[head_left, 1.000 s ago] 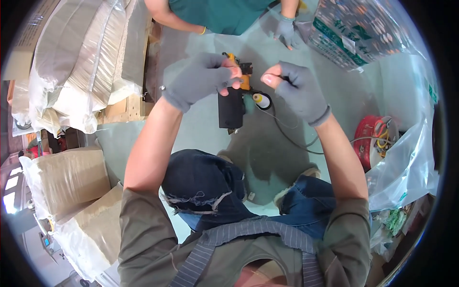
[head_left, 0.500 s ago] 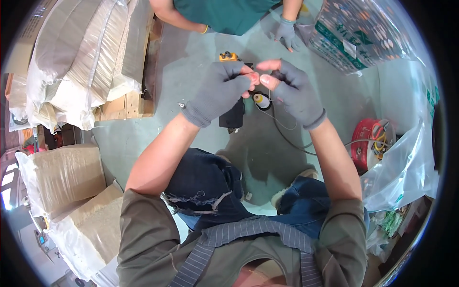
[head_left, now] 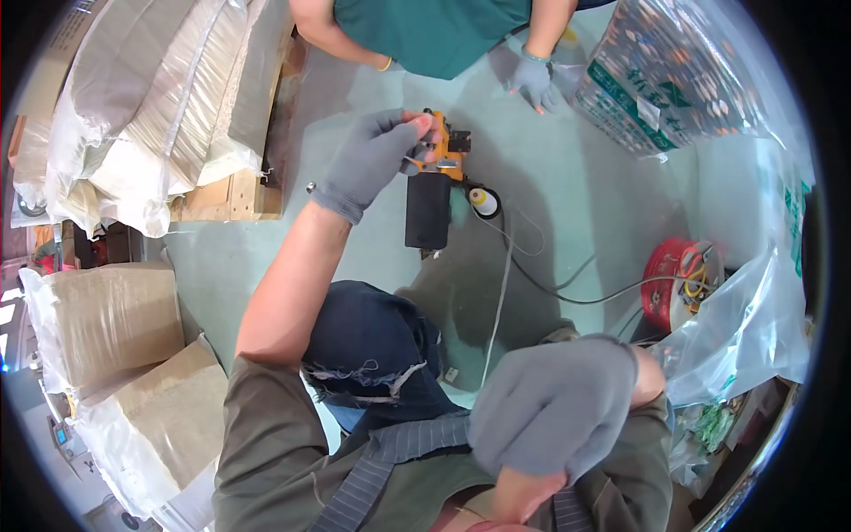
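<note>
I see the left hand [head_left: 365,167] and the right hand [head_left: 554,406] gloved in grey; the tool [head_left: 433,191] is orange-yellow and black; the spool [head_left: 483,202] is white with some yellow; the reel [head_left: 660,284] is red; the jeans [head_left: 365,337] are dark blue; the apron [head_left: 365,477] has pale stripes on grey-blue; the other person's shirt [head_left: 443,35] is, to me, deep green.

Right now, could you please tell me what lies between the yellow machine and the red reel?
The head view shows a white spool beside the machine, a thread loop, then a grey cable running toward the red reel.
</note>
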Tool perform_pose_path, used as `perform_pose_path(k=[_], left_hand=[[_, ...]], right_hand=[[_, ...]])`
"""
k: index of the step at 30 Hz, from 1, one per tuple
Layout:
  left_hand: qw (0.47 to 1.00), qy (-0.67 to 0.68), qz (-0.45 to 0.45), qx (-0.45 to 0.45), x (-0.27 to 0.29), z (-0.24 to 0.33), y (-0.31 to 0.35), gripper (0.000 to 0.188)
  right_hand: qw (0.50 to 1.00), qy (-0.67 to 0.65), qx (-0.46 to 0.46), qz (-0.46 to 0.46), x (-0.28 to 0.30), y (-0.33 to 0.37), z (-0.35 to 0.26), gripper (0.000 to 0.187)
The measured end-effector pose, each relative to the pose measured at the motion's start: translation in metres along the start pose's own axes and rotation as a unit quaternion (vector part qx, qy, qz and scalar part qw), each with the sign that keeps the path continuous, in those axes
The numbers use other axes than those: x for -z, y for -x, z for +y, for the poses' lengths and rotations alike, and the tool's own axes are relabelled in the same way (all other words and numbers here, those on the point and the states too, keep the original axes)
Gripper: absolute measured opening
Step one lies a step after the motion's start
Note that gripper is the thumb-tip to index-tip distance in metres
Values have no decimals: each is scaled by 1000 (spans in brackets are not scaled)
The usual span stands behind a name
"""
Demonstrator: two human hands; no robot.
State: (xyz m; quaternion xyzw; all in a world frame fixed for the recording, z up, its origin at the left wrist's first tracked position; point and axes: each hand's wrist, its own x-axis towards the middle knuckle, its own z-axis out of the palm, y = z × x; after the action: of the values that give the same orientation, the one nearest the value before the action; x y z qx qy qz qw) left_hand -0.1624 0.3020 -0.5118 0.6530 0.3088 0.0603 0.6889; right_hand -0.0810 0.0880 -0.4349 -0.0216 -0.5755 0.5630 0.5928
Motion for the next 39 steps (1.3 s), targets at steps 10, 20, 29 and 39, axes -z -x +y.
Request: perform_pose_path(k=[10,20,29,39], left_hand=[[997,-12,-40,-61,-3,2,6,27],[977,-119,-74,-160,-29,9,19,17],[942,-233,-1,-243,-21,-4,6,8],[971,-197,40,-131,3,-40,-17,16]], right_hand=[[884,259,-147,361,50,31,7,16],[803,235,-203,509,91,55,43,13],[743,513,-150,403,110,70,59,11],[782,291,-220,505,169,146,152,8]])
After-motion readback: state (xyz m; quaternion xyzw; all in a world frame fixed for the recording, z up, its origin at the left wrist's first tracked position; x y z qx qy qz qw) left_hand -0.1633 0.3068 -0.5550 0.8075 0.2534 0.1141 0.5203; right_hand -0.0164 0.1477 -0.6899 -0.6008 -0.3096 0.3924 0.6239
